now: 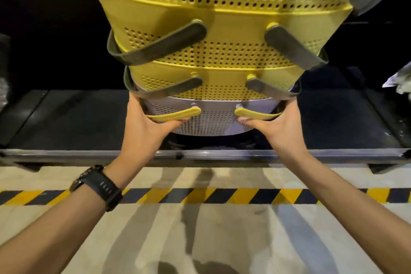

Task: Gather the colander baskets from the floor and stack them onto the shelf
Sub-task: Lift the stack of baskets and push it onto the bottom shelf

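A nested stack of colander baskets fills the upper middle of the head view. Three yellow perforated baskets (213,55) with dark grey handles sit in a grey perforated basket (213,123) with yellow handles at the bottom. My left hand (146,122) grips the grey basket's left side, thumb under its yellow handle. My right hand (275,124) grips its right side the same way. The stack is held just above the dark shelf board (77,122), and whether it touches the board is hidden.
The shelf's metal front rail (222,154) runs across the view below my hands. A yellow-and-black hazard stripe (222,196) crosses the pale concrete floor. Something pale and crumpled (400,80) lies at the shelf's right end. A black watch is on my left wrist.
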The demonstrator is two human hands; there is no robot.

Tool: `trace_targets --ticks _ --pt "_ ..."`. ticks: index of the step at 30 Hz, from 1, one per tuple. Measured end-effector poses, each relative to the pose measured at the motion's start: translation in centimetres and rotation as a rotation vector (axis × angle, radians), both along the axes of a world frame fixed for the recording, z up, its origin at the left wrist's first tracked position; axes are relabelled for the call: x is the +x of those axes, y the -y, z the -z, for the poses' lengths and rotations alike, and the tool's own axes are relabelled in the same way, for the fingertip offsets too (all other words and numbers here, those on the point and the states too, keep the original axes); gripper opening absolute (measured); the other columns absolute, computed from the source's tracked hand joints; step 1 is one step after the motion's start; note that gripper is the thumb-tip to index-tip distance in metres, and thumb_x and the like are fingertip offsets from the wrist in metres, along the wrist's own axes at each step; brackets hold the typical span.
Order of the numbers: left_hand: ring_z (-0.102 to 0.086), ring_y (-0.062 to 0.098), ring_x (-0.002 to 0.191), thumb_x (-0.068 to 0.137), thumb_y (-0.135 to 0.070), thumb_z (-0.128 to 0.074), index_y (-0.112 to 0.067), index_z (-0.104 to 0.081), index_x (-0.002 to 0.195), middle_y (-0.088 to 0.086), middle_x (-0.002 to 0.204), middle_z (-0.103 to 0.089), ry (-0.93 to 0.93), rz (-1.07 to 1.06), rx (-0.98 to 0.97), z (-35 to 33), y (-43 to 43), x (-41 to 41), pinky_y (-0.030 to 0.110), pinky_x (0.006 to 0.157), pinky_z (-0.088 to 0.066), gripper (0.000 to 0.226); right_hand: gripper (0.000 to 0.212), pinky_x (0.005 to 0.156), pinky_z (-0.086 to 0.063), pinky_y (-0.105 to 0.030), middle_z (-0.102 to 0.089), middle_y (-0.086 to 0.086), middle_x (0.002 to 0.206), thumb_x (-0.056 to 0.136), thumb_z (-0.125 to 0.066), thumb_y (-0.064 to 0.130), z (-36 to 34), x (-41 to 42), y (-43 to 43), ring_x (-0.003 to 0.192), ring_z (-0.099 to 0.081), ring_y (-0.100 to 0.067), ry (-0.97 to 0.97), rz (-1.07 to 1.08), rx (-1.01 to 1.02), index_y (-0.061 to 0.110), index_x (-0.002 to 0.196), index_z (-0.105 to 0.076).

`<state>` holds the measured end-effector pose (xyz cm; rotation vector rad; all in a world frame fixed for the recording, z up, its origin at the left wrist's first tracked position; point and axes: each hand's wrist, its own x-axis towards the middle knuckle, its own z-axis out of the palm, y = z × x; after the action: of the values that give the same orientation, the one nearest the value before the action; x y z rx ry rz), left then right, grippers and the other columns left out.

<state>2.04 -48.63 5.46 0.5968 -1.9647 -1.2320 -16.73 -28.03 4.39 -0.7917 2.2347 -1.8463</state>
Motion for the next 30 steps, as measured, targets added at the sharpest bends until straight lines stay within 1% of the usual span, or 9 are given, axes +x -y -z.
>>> trace_targets --ticks 5,7,9,12,17,20,22,25,30 --pt "-0.052 -0.007 0.125 0.060 -0.041 -0.095 -0.039 -0.040 0.137 -0.026 0.133 -0.055 0.012 0.025 -0.002 2.8 1.7 -1.2 0.017 0.101 -0.046 0.095 0.091 0.086 -0.040 0.001 -0.059 0.015 0.126 0.054 -0.096 0.033 3.2 -1.0 1.5 0.116 -0.052 0.012 0.002 0.012 0.003 0.024 0.130 -0.047" --pt "-0.053 -0.010 0.121 0.060 -0.042 -0.094 -0.045 -0.040 0.133 -0.035 0.127 -0.055 0.020 0.042 0.002 3.5 2.2 -1.7 0.009 0.095 -0.046 0.090 0.092 0.089 -0.042 -0.001 -0.059 0.016 0.127 0.054 -0.096 0.033 4.0 -1.2 1.7 0.117 -0.052 0.012 0.016 0.018 0.000 0.024 0.131 -0.047" --pt "-0.054 -0.010 0.121 0.061 -0.041 -0.094 -0.042 -0.040 0.135 -0.030 0.129 -0.056 0.025 0.044 0.021 4.2 2.5 -1.9 0.006 0.092 -0.045 0.091 0.096 0.093 -0.045 -0.005 -0.060 0.013 0.129 0.053 -0.096 0.035 4.7 -1.2 1.9 0.119 -0.054 0.005 0.021 0.030 0.007 0.021 0.133 -0.047" --pt "-0.053 -0.006 0.124 0.057 -0.055 -0.090 -0.035 -0.039 0.141 -0.016 0.136 -0.055 0.042 0.046 0.042 5.0 2.8 -1.9 0.008 0.095 -0.045 0.100 0.101 0.089 -0.045 -0.003 -0.059 0.012 0.129 0.050 -0.095 0.039 5.2 -1.2 2.1 0.119 -0.055 0.001 0.026 0.037 0.021 0.020 0.136 -0.046" --pt "-0.054 -0.005 0.123 0.063 -0.038 -0.093 -0.031 -0.040 0.143 -0.016 0.136 -0.057 0.036 0.058 0.044 6.6 3.3 -2.3 0.010 0.097 -0.046 0.097 0.106 0.101 -0.049 -0.023 -0.059 0.011 0.131 0.046 -0.092 0.048 5.6 -1.3 2.3 0.122 -0.055 -0.005 0.021 0.026 0.056 0.021 0.137 -0.044" --pt "-0.055 -0.008 0.121 0.064 -0.036 -0.093 -0.034 -0.041 0.141 -0.030 0.129 -0.058 0.007 0.058 0.071 7.3 3.4 -2.5 0.005 0.092 -0.045 0.093 0.106 0.097 -0.046 -0.010 -0.058 0.014 0.131 0.046 -0.092 0.050 5.8 -1.7 2.6 0.122 -0.054 -0.002 0.010 0.021 0.079 0.024 0.137 -0.044" --pt "-0.057 -0.006 0.120 0.062 -0.037 -0.093 -0.030 -0.042 0.141 -0.027 0.128 -0.060 -0.010 0.061 0.102 7.8 3.4 -2.5 0.006 0.091 -0.046 0.094 0.106 0.090 -0.043 -0.001 -0.058 0.015 0.130 0.047 -0.093 0.047 5.8 -1.9 2.8 0.121 -0.053 0.000 0.009 0.014 0.095 0.024 0.138 -0.043" --pt "-0.059 -0.001 0.121 0.064 -0.033 -0.092 -0.026 -0.041 0.142 -0.018 0.130 -0.062 -0.017 0.063 0.121 8.2 3.6 -2.3 0.008 0.091 -0.047 0.094 0.104 0.088 -0.041 0.001 -0.057 0.015 0.133 0.051 -0.095 0.040 5.8 -2.1 3.2 0.120 -0.052 0.006 0.006 0.001 0.102 0.025 0.140 -0.041" --pt "-0.057 -0.006 0.120 0.068 -0.021 -0.091 -0.026 -0.039 0.143 -0.025 0.128 -0.060 0.005 0.078 0.121 8.5 4.0 -2.5 0.004 0.087 -0.046 0.092 0.105 0.082 -0.036 0.007 -0.051 0.031 0.125 0.052 -0.093 0.042 5.9 -2.0 3.2 0.110 -0.045 0.027 0.014 -0.002 0.088 0.027 0.140 -0.039"
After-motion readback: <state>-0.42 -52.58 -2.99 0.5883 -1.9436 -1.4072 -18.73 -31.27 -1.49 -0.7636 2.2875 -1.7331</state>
